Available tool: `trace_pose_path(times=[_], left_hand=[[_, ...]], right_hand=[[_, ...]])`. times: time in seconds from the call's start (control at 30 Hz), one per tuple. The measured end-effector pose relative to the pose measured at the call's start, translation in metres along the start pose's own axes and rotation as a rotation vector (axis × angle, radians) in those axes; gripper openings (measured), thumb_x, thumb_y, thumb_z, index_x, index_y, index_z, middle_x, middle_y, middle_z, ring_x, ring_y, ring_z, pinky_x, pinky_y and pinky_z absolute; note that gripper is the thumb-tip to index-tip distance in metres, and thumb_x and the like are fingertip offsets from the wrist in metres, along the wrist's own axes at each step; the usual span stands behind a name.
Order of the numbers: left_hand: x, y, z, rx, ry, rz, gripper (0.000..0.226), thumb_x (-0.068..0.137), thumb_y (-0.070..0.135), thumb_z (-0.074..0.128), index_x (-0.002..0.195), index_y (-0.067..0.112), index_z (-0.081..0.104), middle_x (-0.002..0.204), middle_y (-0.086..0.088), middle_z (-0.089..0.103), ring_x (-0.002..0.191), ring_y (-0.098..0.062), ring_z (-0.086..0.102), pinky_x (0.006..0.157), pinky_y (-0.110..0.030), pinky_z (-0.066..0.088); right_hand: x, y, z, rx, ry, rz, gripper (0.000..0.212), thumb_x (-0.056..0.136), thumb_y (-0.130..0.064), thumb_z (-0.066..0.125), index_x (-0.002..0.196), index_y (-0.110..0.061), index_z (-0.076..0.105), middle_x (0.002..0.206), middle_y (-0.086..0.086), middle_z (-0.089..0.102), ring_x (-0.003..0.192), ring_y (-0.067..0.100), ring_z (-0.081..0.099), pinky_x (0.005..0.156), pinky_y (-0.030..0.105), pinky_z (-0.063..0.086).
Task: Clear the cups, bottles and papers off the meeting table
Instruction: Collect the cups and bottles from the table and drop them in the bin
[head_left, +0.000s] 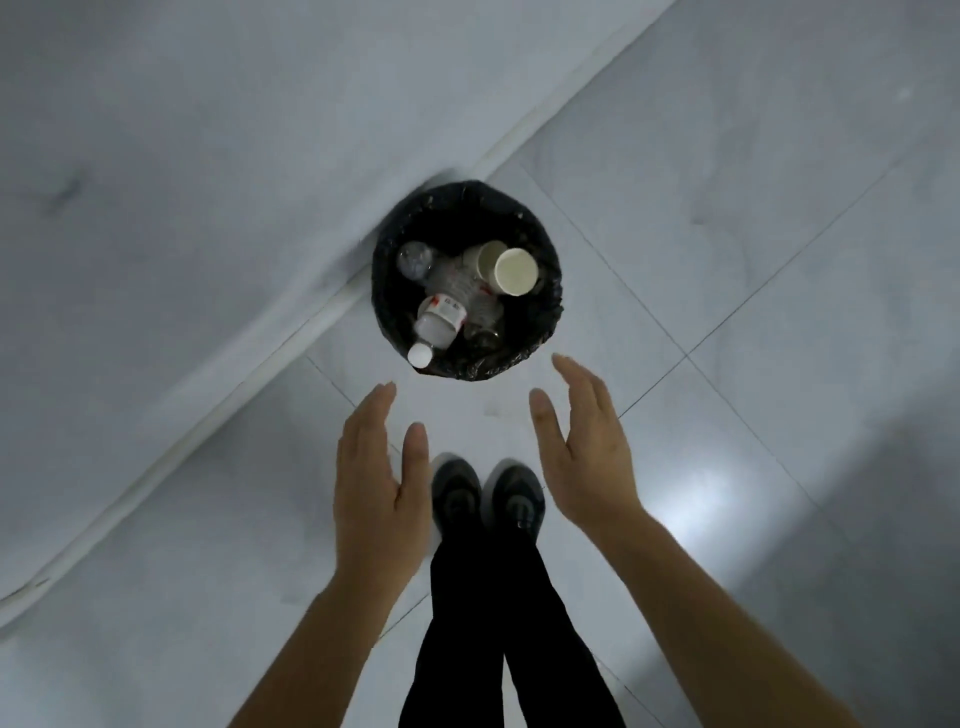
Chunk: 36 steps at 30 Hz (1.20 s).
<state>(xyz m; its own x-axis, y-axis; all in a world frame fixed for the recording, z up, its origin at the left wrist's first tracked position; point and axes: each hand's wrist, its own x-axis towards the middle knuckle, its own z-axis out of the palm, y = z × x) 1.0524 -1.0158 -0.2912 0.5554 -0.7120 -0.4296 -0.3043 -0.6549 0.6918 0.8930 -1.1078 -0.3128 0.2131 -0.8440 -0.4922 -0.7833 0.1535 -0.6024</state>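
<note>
Both the left hand (371, 483) and the right hand (584, 457) are spread flat and empty, near the round black-lined waste bin (545, 322) (set against the wall). Inside lie clear plastic bottles (439, 319) left and white paper cups (514, 271) right

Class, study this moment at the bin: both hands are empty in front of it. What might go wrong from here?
1. The capped bottle lies with its cap at the near rim of the bin; another load might knock it onto the floor tiles.
2. The paper cups seem to rest on top of the clear bottles, so they may roll out.
3. The shoes stand close to the bin; a step forward might kick it over.
</note>
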Motion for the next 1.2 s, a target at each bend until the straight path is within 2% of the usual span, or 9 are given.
trace_pose_path(times=[0.17, 0.27, 0.4, 0.47, 0.63, 0.73, 0.9, 1.03, 1.2], left_hand=[[-0.090, 0.126, -0.111, -0.048, -0.006, 0.041, 0.053, 0.093, 0.043, 0.047, 0.143, 0.026, 0.042, 0.137, 0.009, 0.051, 0.125, -0.007, 0.049, 0.106, -0.039, 0.043], [-0.140, 0.207, -0.178, -0.084, 0.048, 0.130, 0.054, 0.093, 0.042, 0.047, 0.144, 0.024, 0.043, 0.135, 0.013, 0.051, 0.125, -0.002, 0.050, 0.104, -0.034, 0.043], [-0.204, 0.286, -0.243, -0.191, 0.166, 0.272, 0.049, 0.093, 0.038, 0.047, 0.140, 0.024, 0.046, 0.135, 0.016, 0.053, 0.127, -0.005, 0.051, 0.103, -0.035, 0.044], [-0.224, 0.313, -0.262, -0.231, 0.139, 0.368, 0.048, 0.093, 0.037, 0.048, 0.139, 0.026, 0.047, 0.135, 0.017, 0.055, 0.127, -0.005, 0.051, 0.102, -0.035, 0.045], [-0.240, 0.344, -0.276, -0.210, -0.067, 0.628, 0.053, 0.091, 0.046, 0.050, 0.141, 0.028, 0.045, 0.135, 0.020, 0.053, 0.129, -0.009, 0.051, 0.101, -0.035, 0.044], [-0.243, 0.352, -0.268, -0.200, -0.229, 0.691, 0.052, 0.090, 0.044, 0.053, 0.139, 0.031, 0.045, 0.135, 0.018, 0.055, 0.128, -0.006, 0.051, 0.103, -0.037, 0.046], [-0.265, 0.351, -0.217, -0.133, -0.560, 0.831, 0.049, 0.088, 0.044, 0.055, 0.135, 0.043, 0.045, 0.136, 0.016, 0.055, 0.124, -0.007, 0.054, 0.093, -0.021, 0.048], [-0.331, 0.340, -0.169, -0.065, -0.844, 0.962, 0.049, 0.092, 0.039, 0.053, 0.140, 0.029, 0.044, 0.136, 0.015, 0.054, 0.126, -0.005, 0.052, 0.100, -0.037, 0.047], [-0.457, 0.322, -0.152, 0.009, -1.190, 1.216, 0.049, 0.092, 0.039, 0.052, 0.140, 0.033, 0.042, 0.135, 0.018, 0.053, 0.125, -0.002, 0.052, 0.099, -0.035, 0.048]], right_hand=[[-0.108, -0.092, -0.120, 0.098, 0.054, -0.018, 0.053, 0.102, -0.050, 0.039, 0.149, -0.026, 0.035, 0.148, -0.009, 0.042, 0.129, 0.009, 0.047, 0.107, 0.036, 0.044], [-0.173, -0.147, -0.198, 0.249, 0.200, -0.016, 0.054, 0.099, -0.051, 0.039, 0.148, -0.028, 0.038, 0.146, -0.012, 0.046, 0.128, -0.005, 0.042, 0.110, 0.029, 0.039], [-0.252, -0.208, -0.278, 0.516, 0.411, -0.051, 0.050, 0.100, -0.051, 0.043, 0.146, -0.030, 0.042, 0.140, -0.017, 0.052, 0.127, -0.001, 0.050, 0.110, 0.038, 0.043], [-0.289, -0.225, -0.304, 0.539, 0.524, -0.102, 0.049, 0.098, -0.052, 0.043, 0.144, -0.034, 0.043, 0.139, -0.021, 0.052, 0.127, 0.000, 0.051, 0.108, 0.039, 0.045], [-0.361, -0.222, -0.323, 0.570, 0.782, -0.071, 0.045, 0.099, -0.048, 0.046, 0.141, -0.034, 0.044, 0.137, -0.020, 0.052, 0.126, 0.001, 0.052, 0.106, 0.036, 0.045], [-0.406, -0.201, -0.313, 0.587, 0.915, 0.086, 0.044, 0.099, -0.047, 0.046, 0.142, -0.036, 0.044, 0.137, -0.020, 0.051, 0.125, 0.000, 0.051, 0.106, 0.035, 0.045], [-0.481, -0.155, -0.256, 0.561, 1.203, 0.384, 0.040, 0.099, -0.048, 0.046, 0.138, -0.039, 0.045, 0.131, -0.031, 0.048, 0.122, -0.006, 0.051, 0.104, 0.033, 0.046], [-0.572, -0.132, -0.206, 0.545, 1.395, 0.626, 0.053, 0.096, -0.059, 0.041, 0.141, -0.032, 0.045, 0.133, -0.019, 0.049, 0.119, -0.001, 0.051, 0.102, 0.033, 0.046], [-0.708, -0.130, -0.144, 0.561, 1.752, 0.895, 0.056, 0.092, -0.060, 0.042, 0.142, -0.035, 0.043, 0.134, -0.016, 0.049, 0.120, 0.005, 0.052, 0.096, 0.026, 0.043]])
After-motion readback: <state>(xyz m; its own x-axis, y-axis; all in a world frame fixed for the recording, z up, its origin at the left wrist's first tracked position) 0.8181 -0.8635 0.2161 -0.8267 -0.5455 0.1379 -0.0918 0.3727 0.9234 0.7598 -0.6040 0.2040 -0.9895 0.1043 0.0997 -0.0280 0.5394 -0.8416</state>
